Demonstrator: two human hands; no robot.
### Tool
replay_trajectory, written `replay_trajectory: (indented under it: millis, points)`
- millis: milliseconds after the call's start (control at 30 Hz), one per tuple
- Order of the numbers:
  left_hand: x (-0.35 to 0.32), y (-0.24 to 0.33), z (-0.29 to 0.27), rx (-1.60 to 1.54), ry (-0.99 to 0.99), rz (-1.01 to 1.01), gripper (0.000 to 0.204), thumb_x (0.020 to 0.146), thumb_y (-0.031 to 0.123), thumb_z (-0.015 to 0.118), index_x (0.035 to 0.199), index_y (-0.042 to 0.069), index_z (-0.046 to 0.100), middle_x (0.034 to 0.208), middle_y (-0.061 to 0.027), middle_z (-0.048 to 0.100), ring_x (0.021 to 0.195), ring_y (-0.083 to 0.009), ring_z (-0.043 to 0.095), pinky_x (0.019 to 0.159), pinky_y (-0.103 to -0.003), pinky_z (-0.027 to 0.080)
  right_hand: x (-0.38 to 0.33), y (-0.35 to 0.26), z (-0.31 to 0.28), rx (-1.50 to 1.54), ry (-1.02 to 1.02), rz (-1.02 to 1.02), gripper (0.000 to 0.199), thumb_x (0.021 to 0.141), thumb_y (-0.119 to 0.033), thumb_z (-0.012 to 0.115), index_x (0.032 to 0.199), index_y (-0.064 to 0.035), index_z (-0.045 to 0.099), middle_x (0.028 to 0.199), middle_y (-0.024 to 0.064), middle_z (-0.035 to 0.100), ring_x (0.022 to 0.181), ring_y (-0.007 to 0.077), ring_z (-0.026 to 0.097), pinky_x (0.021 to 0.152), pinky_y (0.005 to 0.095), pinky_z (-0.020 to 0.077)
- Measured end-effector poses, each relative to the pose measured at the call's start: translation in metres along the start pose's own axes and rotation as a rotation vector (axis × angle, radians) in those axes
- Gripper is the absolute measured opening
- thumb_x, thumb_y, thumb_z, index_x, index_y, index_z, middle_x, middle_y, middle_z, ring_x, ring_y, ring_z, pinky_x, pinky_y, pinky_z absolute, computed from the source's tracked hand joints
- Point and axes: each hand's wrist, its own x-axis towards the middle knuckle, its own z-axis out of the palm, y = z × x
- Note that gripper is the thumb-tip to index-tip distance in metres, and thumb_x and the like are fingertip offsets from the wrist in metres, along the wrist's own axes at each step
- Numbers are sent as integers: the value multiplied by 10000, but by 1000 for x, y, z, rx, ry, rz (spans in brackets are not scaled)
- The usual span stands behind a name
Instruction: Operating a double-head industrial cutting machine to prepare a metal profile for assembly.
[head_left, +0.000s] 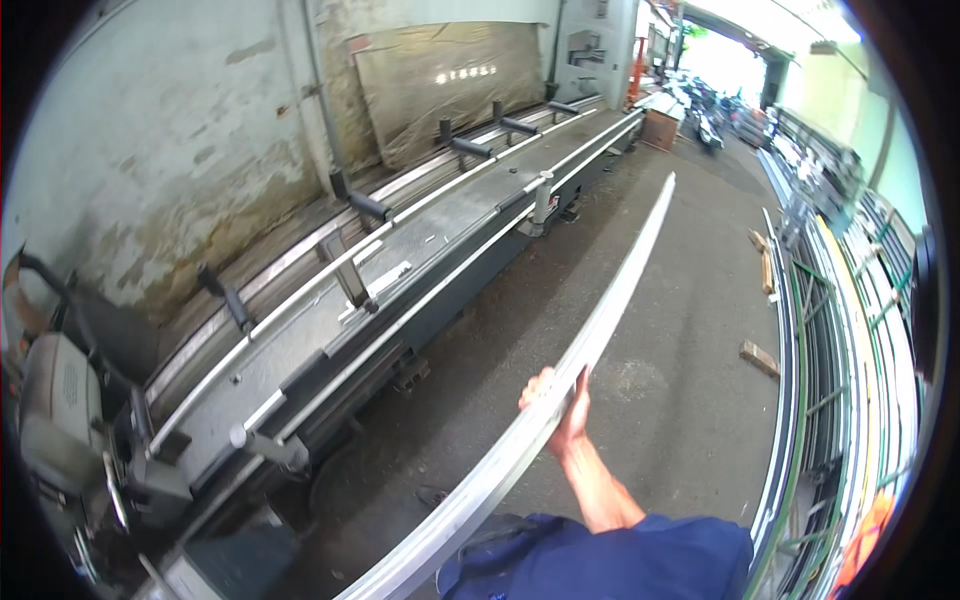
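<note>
A worn, peeling wall (180,130) closes off the left of this long workshop, and a grey floor (680,330) runs toward a bright opening at the far end. Along the wall lies a machine bed (450,215) with dark rollers (370,206) standing off its back side, spaced out probably so that long stock gets support at several places. A few pale scraps (390,275) lie loose on it.

Between this bed and the rack (798,400) on the right, a long silvery bar (505,458) is held above the floor, lengthwise to the aisle, which presumably keeps it off both sides. The right hand (571,420) grasps it from beneath, fingers showing on the left edge and thumb on the right, a cradle that seems meant to carry weight and stop rolling. Only 1 hand shows; the left is out of sight, so I cannot tell its state. The bar's near end leaves the lower edge, beside the navy sleeve (640,555).
</note>
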Motion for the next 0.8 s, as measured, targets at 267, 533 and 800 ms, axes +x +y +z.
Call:
replay_trajectory:
  millis: [267,533,800]
  points:
    - [121,-73,422,-398,-326,-189,889,1007,594,743,1497,-147,694,1366,-339,773,1253,-382,774,1198,-531,603,274,54,168,179,-87,-44,803,1135,-874,473,1207,-84,599,964,54,610,905,223,659,906,433,611]
    - [99,-95,919,-727,-741,-386,725,1074,427,657,1481,-172,704,1358,-323,798,1266,-377,792,1202,-492,611,540,100,205,306,-153,47,755,1087,-841,634,1228,-100,640,995,28,668,949,197,680,946,425,595]
    - [160,-123,1071,-771,-581,-522,579,1141,260,570,1466,-196,715,1350,-308,822,1279,-372,811,1206,-453,619,814,200,219,-50,-37,-19,783,1118,-758,600,1162,24,617,978,129,654,870,295,656,835,484,593]
